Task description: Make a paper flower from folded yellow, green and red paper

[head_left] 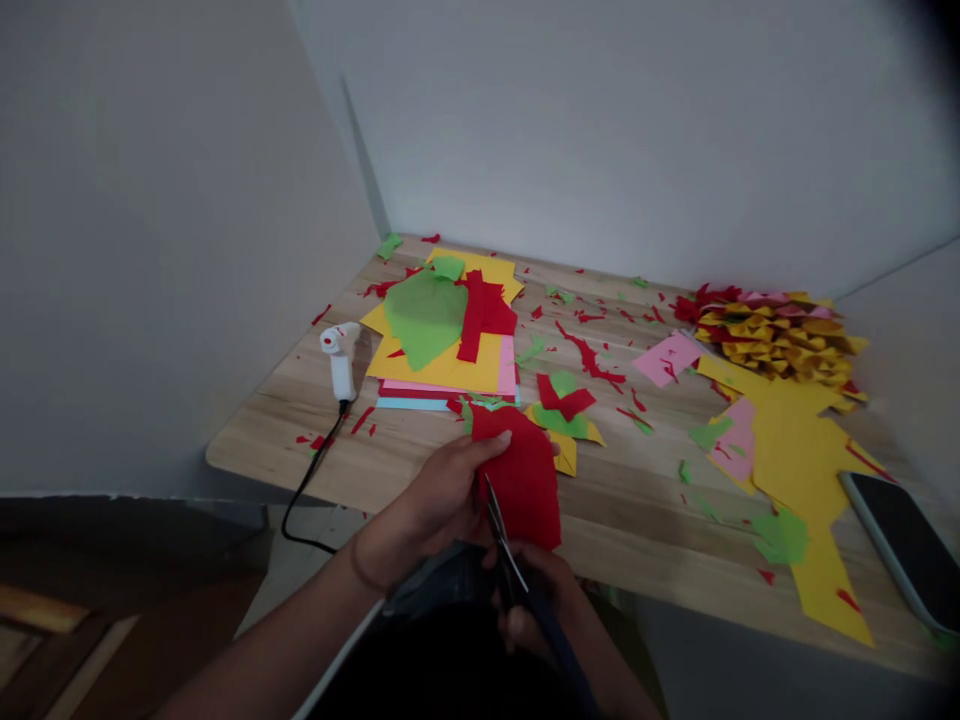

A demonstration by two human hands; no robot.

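My left hand (454, 485) grips a piece of red paper (529, 475) by its left side, thumb on top and fingers beneath. The paper is held up over the table's front edge and has a rounded outline. Below it my right hand (536, 590) is closed round the dark handles of a pair of scissors (506, 550). The scissors point up and away, with their blades at the paper's lower left edge. How far the blades are parted is hard to see. Part of the right hand's fingers is hidden by the handles.
A stack of coloured paper (480, 375) lies behind the hands, with a white glue gun (341, 360) and its cord to its left. Red and green scraps litter the wooden table (645, 530). On the right are yellow paper (799, 450), a folded-paper pile (772, 340) and a phone (904, 545).
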